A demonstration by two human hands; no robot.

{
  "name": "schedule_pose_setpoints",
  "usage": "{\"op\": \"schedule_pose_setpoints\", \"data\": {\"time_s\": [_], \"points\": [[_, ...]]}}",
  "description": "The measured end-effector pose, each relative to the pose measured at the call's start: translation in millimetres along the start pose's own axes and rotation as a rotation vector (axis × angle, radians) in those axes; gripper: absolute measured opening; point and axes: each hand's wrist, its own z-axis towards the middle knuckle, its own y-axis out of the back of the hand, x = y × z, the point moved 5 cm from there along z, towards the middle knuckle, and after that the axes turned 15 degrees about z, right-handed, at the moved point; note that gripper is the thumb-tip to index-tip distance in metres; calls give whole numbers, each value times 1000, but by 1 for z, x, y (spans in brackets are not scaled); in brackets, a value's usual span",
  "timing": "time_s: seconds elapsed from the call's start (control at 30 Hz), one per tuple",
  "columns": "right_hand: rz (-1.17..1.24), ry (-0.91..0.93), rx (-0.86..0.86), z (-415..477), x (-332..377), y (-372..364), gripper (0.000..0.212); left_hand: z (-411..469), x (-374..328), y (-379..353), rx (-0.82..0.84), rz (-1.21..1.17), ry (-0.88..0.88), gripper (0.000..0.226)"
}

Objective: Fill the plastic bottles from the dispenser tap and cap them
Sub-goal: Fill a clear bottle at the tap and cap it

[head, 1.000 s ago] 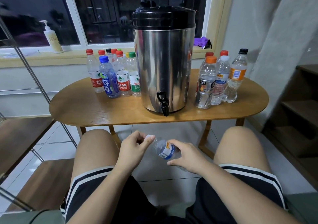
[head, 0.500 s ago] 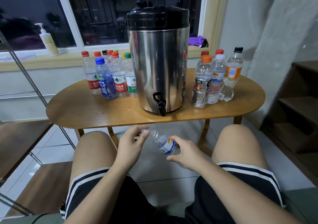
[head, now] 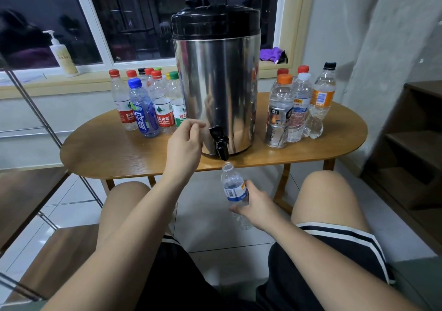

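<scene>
A steel dispenser with a black lid stands on the wooden table; its black tap overhangs the front edge. My right hand grips a small clear bottle with a blue label. The bottle is upright, and its open mouth sits just under the tap spout. My left hand is raised just left of the tap, fingers pinched together on the bottle's small cap, which is mostly hidden between them.
Several capped bottles stand left of the dispenser and several more on its right. A pump bottle sits on the windowsill. A dark shelf unit is at the right and a metal rack frame at the left. My knees are below the table edge.
The cap came off the bottle. My right hand lifted the bottle up under the tap, and my left hand rose from the bottle's neck to beside the tap.
</scene>
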Motion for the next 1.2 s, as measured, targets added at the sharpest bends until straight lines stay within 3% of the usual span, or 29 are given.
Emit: {"op": "schedule_pose_setpoints", "data": {"time_s": [0.13, 0.37, 0.8, 1.2], "points": [[13, 19, -30, 1, 3, 1, 63, 3, -29, -1, 58, 285, -247, 32], [7, 43, -29, 3, 5, 0, 67, 1, -36, -8, 27, 684, -426, 26], [27, 46, -22, 5, 1, -3, 67, -25, -25, -7, -17, 678, -572, 19], [49, 30, -10, 7, -6, -8, 68, -31, -23, -7, -20, 651, -562, 20]]}}
